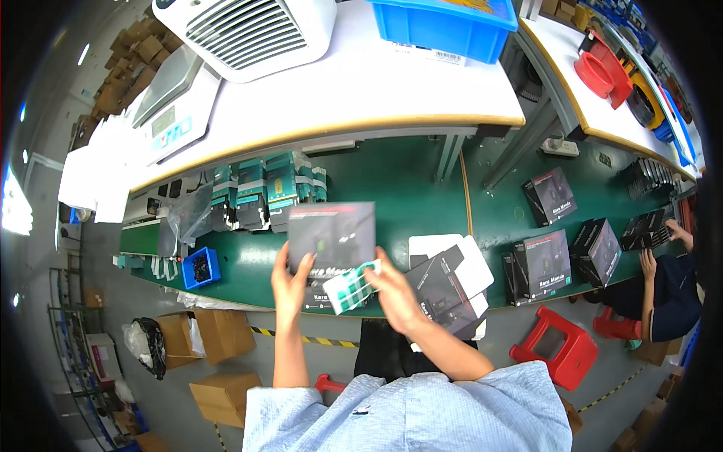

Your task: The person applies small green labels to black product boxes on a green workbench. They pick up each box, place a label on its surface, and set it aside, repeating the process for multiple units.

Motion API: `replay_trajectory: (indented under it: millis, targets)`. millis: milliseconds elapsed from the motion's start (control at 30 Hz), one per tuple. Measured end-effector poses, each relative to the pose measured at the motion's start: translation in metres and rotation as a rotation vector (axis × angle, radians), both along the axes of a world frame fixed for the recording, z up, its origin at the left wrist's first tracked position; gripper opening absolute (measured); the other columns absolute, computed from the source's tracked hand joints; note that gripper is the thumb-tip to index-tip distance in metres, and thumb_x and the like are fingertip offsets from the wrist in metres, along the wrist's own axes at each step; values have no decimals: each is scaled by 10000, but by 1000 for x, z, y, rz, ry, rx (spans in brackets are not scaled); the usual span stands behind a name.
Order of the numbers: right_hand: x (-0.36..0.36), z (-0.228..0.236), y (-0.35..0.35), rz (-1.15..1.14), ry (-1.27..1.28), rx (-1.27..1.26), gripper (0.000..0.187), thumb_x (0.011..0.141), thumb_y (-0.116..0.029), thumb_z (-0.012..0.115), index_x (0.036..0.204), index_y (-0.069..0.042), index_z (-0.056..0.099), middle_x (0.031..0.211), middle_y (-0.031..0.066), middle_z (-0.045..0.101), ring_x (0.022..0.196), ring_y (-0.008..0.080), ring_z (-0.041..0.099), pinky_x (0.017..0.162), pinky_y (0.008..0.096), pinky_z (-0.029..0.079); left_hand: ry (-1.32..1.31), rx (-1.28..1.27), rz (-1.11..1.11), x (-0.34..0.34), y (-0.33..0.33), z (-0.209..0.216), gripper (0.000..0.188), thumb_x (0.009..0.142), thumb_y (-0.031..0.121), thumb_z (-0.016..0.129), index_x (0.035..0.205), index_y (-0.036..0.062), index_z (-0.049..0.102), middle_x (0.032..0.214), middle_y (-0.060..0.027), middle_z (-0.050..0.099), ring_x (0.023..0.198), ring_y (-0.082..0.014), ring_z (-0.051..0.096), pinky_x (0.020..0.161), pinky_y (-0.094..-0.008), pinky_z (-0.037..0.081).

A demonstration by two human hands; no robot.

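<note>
My left hand (291, 282) grips the lower left edge of a dark printed box (331, 230), held up over the green bench. In front of the box's lower part, my right hand (390, 290) pinches a small green-and-white packet (352, 286); whether it is a bag or a folded card I cannot tell. Beneath the held box, another dark box shows in part at the bench edge. Just right of my right hand lie flat dark box sleeves (440, 290) on white flat cartons (474, 264).
Banded stacks of green boxes (282, 188) stand behind my left hand. A small blue bin (200, 268) sits left. Dark boxes (544, 264) line the right, where a co-worker's hand (648, 264) holds dark boxes. A white shelf (361, 90) overhangs the bench; a red stool (557, 346) stands right.
</note>
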State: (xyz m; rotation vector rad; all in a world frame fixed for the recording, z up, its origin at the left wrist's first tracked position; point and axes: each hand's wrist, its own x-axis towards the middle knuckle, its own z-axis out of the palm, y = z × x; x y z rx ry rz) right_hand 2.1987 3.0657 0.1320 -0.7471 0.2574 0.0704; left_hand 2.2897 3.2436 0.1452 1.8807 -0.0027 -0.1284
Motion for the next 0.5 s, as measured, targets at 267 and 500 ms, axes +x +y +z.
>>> replay_trajectory:
  millis: [267, 500]
  targets:
    - [-17, -84, 39, 187, 85, -306, 571, 890, -266, 517, 1322, 42, 304, 1458, 169, 132, 1348, 236, 123, 1071, 326, 137, 123, -26, 121, -43, 65, -85, 533, 831, 155, 623, 1262, -53, 389, 1158, -133, 516, 1038, -178, 489, 909, -296, 379]
    - [-55, -68, -42, 72, 114, -228, 534, 878, -279, 535, 1304, -5, 367, 1304, 98, 429, 1192, 176, 399, 1003, 296, 284, 233, -163, 286, -54, 58, -89, 717, 832, 401, 588, 1353, 24, 270, 1342, -131, 348, 1195, -232, 381, 987, -379, 296]
